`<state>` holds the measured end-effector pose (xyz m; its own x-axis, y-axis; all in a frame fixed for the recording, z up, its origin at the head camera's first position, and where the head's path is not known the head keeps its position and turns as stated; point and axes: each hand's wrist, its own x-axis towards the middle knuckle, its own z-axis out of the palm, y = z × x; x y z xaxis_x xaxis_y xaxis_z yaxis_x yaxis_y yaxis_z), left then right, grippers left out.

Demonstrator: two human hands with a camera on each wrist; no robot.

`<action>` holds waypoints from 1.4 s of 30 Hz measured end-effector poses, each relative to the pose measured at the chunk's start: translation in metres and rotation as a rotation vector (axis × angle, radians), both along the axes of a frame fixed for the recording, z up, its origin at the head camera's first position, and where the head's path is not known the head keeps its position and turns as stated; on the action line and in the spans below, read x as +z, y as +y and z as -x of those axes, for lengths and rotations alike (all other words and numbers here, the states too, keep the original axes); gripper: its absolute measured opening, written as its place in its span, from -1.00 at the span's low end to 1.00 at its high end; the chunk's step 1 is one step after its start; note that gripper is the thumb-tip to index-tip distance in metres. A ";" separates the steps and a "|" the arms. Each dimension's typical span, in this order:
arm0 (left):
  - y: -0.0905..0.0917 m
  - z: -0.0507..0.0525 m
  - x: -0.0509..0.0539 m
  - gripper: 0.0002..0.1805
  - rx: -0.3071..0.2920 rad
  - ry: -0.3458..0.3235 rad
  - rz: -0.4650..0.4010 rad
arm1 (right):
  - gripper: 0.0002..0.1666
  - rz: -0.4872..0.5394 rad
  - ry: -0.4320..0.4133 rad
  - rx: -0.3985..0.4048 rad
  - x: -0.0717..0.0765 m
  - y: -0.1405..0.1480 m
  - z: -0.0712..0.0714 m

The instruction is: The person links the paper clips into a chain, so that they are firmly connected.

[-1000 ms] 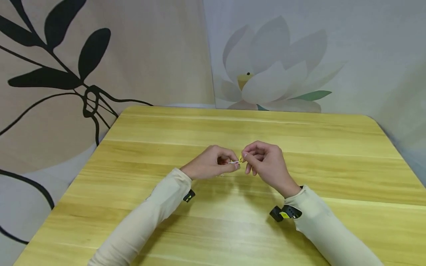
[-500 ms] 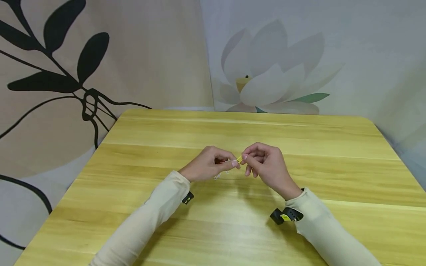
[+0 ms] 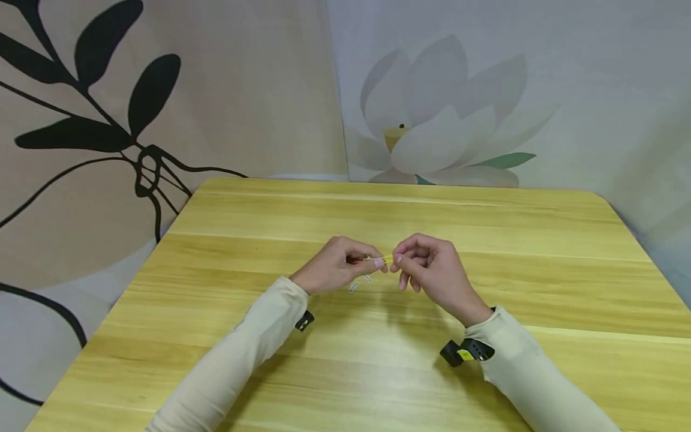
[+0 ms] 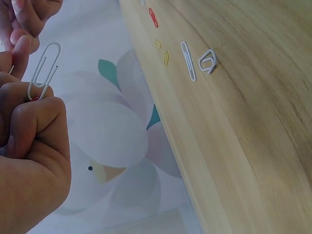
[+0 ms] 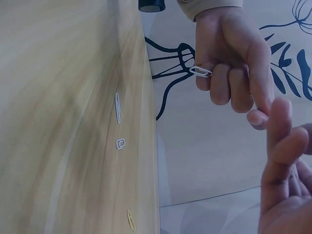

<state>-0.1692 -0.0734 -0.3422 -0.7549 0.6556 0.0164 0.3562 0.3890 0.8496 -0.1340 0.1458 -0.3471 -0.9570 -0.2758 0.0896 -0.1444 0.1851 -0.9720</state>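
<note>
My left hand (image 3: 335,267) pinches a thin white paper clip (image 3: 371,259) between thumb and forefinger. Facing it, my right hand (image 3: 434,267) pinches a yellow paper clip (image 3: 388,259). The two clips meet between the fingertips; whether they are linked is too small to tell. In the left wrist view another white paper clip (image 4: 41,69) sticks out beside the curled fingers of the left hand, with a bit of red at its lower end. The right wrist view shows a white clip (image 5: 200,71) at the left hand's little finger. Fingers hide the yellow clip there.
Below the hands, the wooden table (image 3: 302,384) bears white clips (image 4: 188,61), yellow clips (image 4: 165,58) and a red clip (image 4: 153,17). A white clip (image 3: 353,287) shows beneath the left hand in the head view. Patterned walls stand behind the table's far edge.
The yellow clip has turned from slanting upward to nearly level between the fingertips. White clips have come into view below my left hand. Both hands have stayed close together.
</note>
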 end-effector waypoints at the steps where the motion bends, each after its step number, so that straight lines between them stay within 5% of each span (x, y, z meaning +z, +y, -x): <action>1: 0.000 0.000 0.000 -0.79 0.000 0.002 -0.003 | -0.88 0.001 -0.005 0.003 0.000 0.000 0.000; 28: -0.002 0.000 0.004 -0.79 0.007 -0.017 -0.022 | -0.86 -0.033 -0.015 0.079 0.002 0.011 0.001; 42: -0.005 -0.002 0.003 -0.79 0.018 -0.027 -0.018 | -0.91 -0.409 0.045 0.124 0.004 0.037 0.014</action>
<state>-0.1675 -0.0781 -0.3388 -0.7672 0.6414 0.0077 0.3262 0.3798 0.8657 -0.1478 0.1827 -0.3433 -0.9121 -0.4098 -0.0100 -0.2302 0.5324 -0.8146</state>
